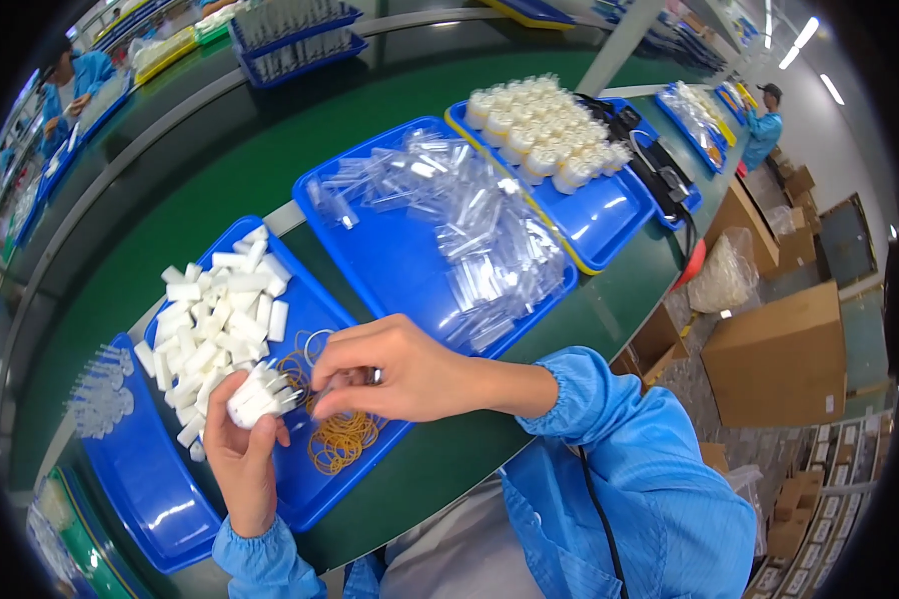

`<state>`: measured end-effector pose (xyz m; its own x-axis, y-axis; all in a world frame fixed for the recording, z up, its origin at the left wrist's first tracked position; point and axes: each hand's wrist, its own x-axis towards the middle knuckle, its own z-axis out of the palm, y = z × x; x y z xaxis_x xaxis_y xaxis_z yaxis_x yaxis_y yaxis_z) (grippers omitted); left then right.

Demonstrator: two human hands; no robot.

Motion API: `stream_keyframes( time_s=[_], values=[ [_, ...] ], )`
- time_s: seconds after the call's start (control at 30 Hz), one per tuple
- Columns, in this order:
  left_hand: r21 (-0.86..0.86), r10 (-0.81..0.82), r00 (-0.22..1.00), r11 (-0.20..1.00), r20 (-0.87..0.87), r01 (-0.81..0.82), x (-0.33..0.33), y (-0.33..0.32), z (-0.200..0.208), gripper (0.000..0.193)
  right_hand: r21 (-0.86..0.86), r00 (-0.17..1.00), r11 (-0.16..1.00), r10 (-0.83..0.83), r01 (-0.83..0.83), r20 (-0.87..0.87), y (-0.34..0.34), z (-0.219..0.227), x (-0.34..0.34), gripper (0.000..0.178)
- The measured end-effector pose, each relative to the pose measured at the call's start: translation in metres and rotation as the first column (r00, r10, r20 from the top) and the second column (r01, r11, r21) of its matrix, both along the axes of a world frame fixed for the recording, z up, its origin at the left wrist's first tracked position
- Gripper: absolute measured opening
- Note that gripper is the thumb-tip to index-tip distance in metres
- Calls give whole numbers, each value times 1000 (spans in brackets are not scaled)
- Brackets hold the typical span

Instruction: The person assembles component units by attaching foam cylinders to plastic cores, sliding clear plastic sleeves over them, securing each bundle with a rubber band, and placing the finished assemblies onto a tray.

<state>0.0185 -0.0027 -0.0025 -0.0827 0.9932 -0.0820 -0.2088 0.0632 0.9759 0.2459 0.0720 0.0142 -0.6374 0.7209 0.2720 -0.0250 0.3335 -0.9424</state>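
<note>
My left hand (242, 454) is closed round a bundle of small white pieces (255, 395), with thin, shiny ends jutting out toward my right hand. The fingers of my right hand (395, 369) are pinched together just right of the bundle; what they hold, if anything, is hidden. Something small and shiny shows at those fingers. Beneath both hands lies a blue tray (315, 292) with a heap of white foam-like cylinders (215, 317) on its left side. Tan rubber bands (342, 444) lie in a loose pile on its near right side.
Right of it, a larger blue tray (370, 270) carries clear plastic tubes (499, 255). Beyond stand rows of white bundles with yellow bands (549, 130). At left, a narrow blue tray (160, 499) has clear pieces (100, 394) at its far end. Cardboard boxes (779, 354) stand right; people work farther off.
</note>
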Motion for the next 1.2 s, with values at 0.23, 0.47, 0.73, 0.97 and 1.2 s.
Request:
stream_keyframes(
  time_s=[0.23, 0.47, 0.73, 0.97, 1.2],
  values=[
    [30, -49, 992, 998, -113, 53, 3, 6, -4, 41, -264, 993, 963, -85, 61, -81, -5, -7, 12, 19],
    [32, -54, 990, 998, -132, 59, 4, 4, -5, 39, -393, 978, 909, -191, 142, -87, -11, -15, 5, 16],
    [53, -60, 990, 996, -127, 67, 8, 2, -2, 39, -382, 971, 901, -236, 207, -32, -14, -16, 3, 20],
    [12, -74, 991, 997, -108, 75, 8, 1, -4, 37, -278, 968, 929, -251, 243, 7, -17, -20, 0, 21],
    [-26, -63, 998, 998, 6, 63, 11, 1, -4, 35, -69, 972, 970, -234, 232, -14, -18, -19, -1, 22]
  ],
)
